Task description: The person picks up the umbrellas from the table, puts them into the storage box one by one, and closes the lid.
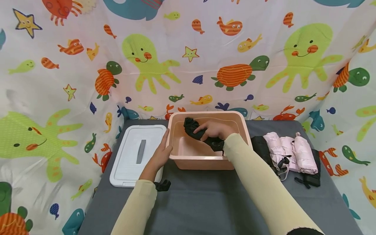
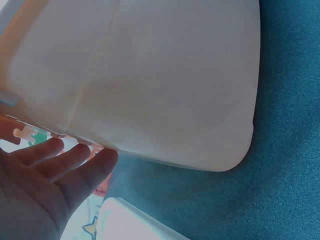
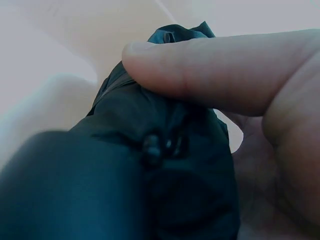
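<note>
A pink plastic bin (image 1: 202,164) stands at the back middle of the table. My right hand (image 1: 214,129) reaches inside it and grips a black fabric bundle (image 1: 191,125). In the right wrist view, my thumb lies across the top of the crumpled black bundle (image 3: 195,175), with a small dark cord fastener on its near side. My left hand (image 1: 160,153) is at the bin's left side, with straight fingers. Its fingertips touch the bin's outer wall (image 2: 175,90) near the edge in the left wrist view.
Left of the bin lies a white lid (image 1: 126,163) with a grey handle. At the right, several rolled pink fabric bundles (image 1: 304,155) lie among black ones (image 1: 261,147). A curtain (image 1: 188,71) printed with sea animals hangs behind the grey table (image 1: 202,199).
</note>
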Motion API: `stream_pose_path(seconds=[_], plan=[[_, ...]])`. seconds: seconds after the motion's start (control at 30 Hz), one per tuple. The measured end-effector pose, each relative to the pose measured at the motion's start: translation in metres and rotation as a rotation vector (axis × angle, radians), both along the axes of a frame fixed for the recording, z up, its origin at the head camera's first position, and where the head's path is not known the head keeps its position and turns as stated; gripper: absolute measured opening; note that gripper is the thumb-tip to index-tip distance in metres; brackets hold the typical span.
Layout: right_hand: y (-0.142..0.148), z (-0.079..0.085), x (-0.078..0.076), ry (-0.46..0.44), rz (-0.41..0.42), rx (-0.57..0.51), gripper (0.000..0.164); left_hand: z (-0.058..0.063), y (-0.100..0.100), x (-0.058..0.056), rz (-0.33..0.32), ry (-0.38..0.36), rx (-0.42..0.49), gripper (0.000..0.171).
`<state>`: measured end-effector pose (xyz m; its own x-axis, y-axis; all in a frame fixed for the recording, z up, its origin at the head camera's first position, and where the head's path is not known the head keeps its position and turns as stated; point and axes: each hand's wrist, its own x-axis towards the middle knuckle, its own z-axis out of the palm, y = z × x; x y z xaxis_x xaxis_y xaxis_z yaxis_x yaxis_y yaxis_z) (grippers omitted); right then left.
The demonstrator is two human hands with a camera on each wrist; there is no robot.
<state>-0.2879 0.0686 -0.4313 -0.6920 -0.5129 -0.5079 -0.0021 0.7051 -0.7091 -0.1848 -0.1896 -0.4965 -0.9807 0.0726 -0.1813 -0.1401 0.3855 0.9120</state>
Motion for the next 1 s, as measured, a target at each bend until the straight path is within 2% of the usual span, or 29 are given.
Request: stream_pose_path(seconds=[0.27,0.47,0.73,1.0], plan=[[-0.011,-0.015,-0.004,-0.033,-0.006,0.029,0.047,-0.001,0.004,0.003,0.010,-0.006,0.004,0.073],[-0.021,-0.022,-0.004,0.040,0.043,0.061,0.046,-0.004,0.004,0.003,0.009,0.012,0.005,0.075],[-0.044,-0.029,-0.003,0.052,0.071,0.088,0.046,-0.003,0.000,0.005,0.014,-0.005,-0.009,0.074],[-0.061,-0.028,-0.003,0.042,0.063,0.100,0.044,-0.001,0.000,0.003,0.008,0.020,0.007,0.072]])
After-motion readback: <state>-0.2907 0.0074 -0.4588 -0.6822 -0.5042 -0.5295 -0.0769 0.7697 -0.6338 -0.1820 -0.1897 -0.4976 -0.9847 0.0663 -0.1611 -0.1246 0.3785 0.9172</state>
